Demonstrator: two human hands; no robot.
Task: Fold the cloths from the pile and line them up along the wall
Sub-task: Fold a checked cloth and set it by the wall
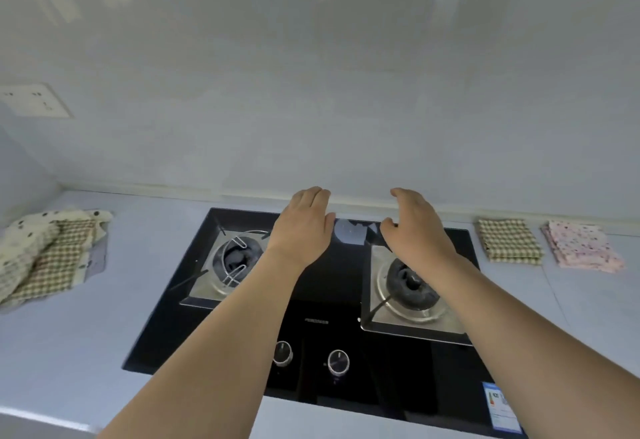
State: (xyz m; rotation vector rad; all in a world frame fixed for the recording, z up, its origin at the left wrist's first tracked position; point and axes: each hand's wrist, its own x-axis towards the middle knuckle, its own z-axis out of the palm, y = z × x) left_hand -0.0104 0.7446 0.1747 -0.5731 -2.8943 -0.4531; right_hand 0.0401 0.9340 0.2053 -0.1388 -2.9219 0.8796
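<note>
- The pile of cloths [48, 255] lies loose and rumpled at the far left of the pale surface [69, 352], near the corner of the wall [346, 109]; a cream cloth with dark dots sits on top and behind, a brown-and-cream checked cloth is draped over the front
- Two folded cloths lie at the right, close to the wall: a checked folded cloth [508, 239] in brown and cream, and just beside it on the right a pink folded cloth [583, 246] with small dark specks; both are neat squarish stacks, set apart by a narrow gap
- The left hand [304, 222] and the right hand [415, 224] are stretched forward over the back of a black stove [322, 300], fingers relaxed and spread, palms down, holding nothing
- The pile is well apart from the left hand, off to its left; the folded cloths are near the right hand, off to its right, and not touched by it
</note>
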